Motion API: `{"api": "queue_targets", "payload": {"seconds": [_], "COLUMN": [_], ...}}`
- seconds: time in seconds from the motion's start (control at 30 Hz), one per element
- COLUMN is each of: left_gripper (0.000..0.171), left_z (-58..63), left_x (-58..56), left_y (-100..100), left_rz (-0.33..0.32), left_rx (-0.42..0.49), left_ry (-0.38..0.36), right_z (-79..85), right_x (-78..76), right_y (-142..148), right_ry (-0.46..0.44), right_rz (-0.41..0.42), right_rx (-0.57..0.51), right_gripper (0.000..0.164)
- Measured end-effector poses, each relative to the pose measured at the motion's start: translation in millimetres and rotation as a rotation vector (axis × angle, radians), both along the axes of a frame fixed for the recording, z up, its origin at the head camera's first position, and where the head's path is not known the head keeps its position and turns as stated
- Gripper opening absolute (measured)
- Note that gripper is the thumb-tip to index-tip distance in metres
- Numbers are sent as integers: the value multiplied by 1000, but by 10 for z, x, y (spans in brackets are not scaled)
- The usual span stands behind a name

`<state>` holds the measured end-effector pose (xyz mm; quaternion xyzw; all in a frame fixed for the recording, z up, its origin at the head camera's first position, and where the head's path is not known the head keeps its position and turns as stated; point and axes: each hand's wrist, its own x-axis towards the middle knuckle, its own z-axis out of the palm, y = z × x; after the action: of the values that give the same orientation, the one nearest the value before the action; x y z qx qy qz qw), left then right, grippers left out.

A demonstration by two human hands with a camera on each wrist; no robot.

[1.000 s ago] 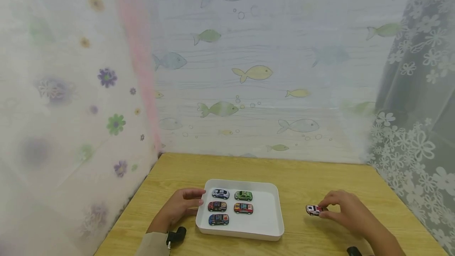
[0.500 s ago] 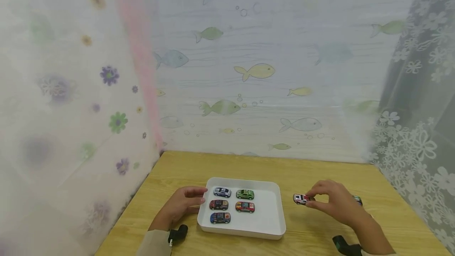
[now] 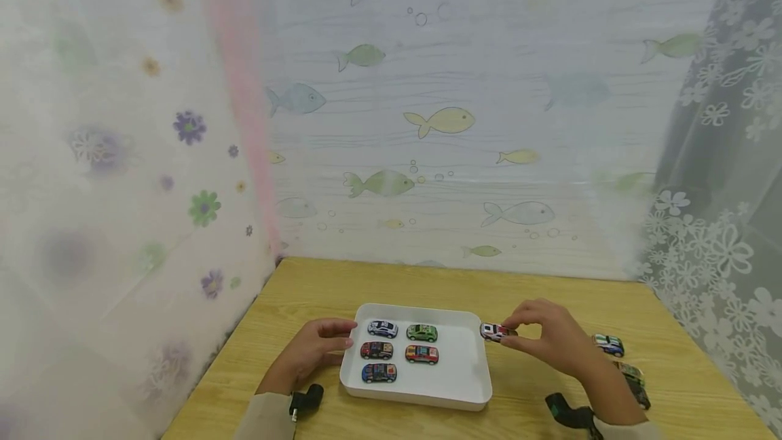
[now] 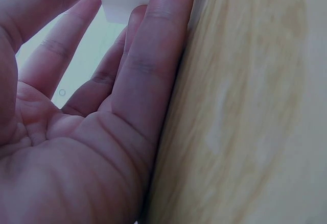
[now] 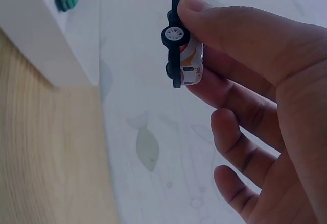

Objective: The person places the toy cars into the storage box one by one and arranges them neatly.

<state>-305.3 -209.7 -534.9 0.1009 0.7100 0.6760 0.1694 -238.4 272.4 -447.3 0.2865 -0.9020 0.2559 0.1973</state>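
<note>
Grip: right hand [image 3: 550, 338] clamped by thumb and fingertips on the sides of a small white-and-red toy car [image 3: 491, 332] with black wheels, its remaining fingers loose beneath in the right wrist view. I see the car aloft, wheels down and roughly level, its nose at the right rim of a shallow white rectangular tray [image 3: 421, 400]. Left hand [image 3: 311, 348] lies at the tray's opposite end, fingers extended and apart, pinching nothing; fingertips appear to touch the wall. Five cars sit inside: a white-and-blue one [image 3: 382, 329], a dark red-and-black one [image 3: 376, 350] and a dark blue one [image 3: 379, 373] in the left column, a bright green one [image 3: 421, 333] and a red-and-yellow one [image 3: 421, 354] beside them. My judgement: the step in hand is carrying the car across the rim. I would keep the wheels above the wall, steady the tray from the left, and favour the bare floor nearest me, below the red-and-yellow car, to continue the column. Wheels should meet the floor before the pinch loosens; the main risk I note is loose fingers brushing neighbours and skewing the rows.
</note>
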Motion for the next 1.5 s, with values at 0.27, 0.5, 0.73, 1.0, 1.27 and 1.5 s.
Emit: {"api": "queue_targets", "payload": {"seconds": [0.27, 0.5, 0.73, 1.0, 1.27, 1.5], "left_gripper": [47, 47, 48, 47, 49, 49], "left_z": [-8, -1, -19, -27, 26, 29], "left_x": [3, 16, 21, 4, 7, 17], "left_y": [-1, 12, 22, 33, 33, 13], "left_rz": [-5, -6, -4, 10, 11, 3], "left_rx": [1, 7, 4, -1, 4, 7], "left_ry": [-1, -9, -16, -22, -26, -23], "right_z": [6, -13, -83, -165, -273, -392], "right_x": [-67, -118, -126, -135, -128, -114], "right_y": [-167, -337, -523, -704, -910, -1083], "right_ry": [-10, -47, -80, -108, -123, -157], "right_rz": [30, 42, 20, 29, 38, 56], "right_rx": [-29, -31, -32, 15, 45, 80], "right_gripper": [15, 14, 14, 11, 10, 7]}}
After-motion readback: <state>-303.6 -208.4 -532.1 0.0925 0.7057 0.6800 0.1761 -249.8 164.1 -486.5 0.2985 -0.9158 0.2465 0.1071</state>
